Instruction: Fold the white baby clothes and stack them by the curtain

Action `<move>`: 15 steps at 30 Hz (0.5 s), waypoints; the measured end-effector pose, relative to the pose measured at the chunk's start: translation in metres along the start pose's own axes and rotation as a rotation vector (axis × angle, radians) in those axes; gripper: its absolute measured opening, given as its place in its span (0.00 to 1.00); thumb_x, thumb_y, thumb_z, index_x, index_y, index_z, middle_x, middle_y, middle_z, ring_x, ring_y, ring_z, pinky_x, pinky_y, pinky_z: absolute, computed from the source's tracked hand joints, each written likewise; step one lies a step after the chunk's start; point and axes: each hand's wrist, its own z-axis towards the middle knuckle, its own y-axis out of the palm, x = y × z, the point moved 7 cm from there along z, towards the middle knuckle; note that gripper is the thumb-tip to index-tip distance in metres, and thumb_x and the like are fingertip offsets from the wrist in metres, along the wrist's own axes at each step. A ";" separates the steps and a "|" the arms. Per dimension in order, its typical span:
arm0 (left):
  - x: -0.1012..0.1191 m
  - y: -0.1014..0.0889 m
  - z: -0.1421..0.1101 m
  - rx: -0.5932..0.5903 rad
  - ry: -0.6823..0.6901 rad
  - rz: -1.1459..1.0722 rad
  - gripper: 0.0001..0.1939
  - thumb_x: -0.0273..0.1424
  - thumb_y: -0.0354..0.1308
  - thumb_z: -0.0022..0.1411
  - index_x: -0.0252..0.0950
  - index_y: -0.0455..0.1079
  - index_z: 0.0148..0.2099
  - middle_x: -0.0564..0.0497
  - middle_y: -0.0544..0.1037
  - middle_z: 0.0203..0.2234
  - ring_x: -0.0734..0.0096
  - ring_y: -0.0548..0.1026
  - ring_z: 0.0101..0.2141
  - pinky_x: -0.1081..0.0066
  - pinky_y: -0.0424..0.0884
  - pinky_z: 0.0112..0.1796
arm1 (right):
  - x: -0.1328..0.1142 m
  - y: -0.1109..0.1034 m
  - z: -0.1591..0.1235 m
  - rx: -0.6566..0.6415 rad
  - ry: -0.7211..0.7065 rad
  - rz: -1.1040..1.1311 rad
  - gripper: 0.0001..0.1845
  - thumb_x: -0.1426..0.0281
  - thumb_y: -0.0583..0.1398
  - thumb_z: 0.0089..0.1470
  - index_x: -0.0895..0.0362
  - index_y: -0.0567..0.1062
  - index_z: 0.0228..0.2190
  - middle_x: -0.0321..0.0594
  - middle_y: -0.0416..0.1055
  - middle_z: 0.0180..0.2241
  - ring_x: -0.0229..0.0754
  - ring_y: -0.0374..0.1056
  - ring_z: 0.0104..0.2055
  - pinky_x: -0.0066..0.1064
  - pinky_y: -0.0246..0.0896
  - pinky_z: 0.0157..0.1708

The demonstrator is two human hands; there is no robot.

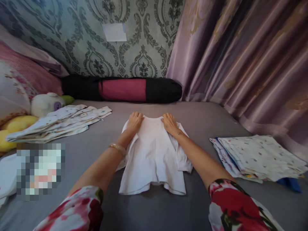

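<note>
A small white long-sleeved shirt (154, 147) lies spread on the grey bed sheet (199, 199), its neckline away from me and its hem towards me. My left hand (135, 122) is closed on the shirt's left shoulder, beside the collar. At the other shoulder my right hand (169, 122) grips the cloth, fingers curled over the far edge. Both sleeves hang down along the sides, partly hidden by my forearms. The hem is slightly wavy, with a raised fold near its middle.
Folded patterned clothes (262, 154) are stacked at the right. Printed white garments (64, 120) lie at the left, near a plush toy (47, 104) and a yellow one (20, 126). A black and pink bolster (122, 90) lines the wall; a purple curtain (216, 54) hangs right.
</note>
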 end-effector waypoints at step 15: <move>-0.007 0.014 0.040 -0.061 0.091 0.181 0.17 0.30 0.38 0.71 0.32 0.66 0.50 0.38 0.71 0.46 0.54 0.66 0.49 0.60 0.59 0.47 | 0.002 0.015 0.045 -0.042 -0.037 -0.030 0.14 0.71 0.48 0.65 0.62 0.70 0.45 0.52 0.67 0.48 0.50 0.60 0.51 0.38 0.51 0.49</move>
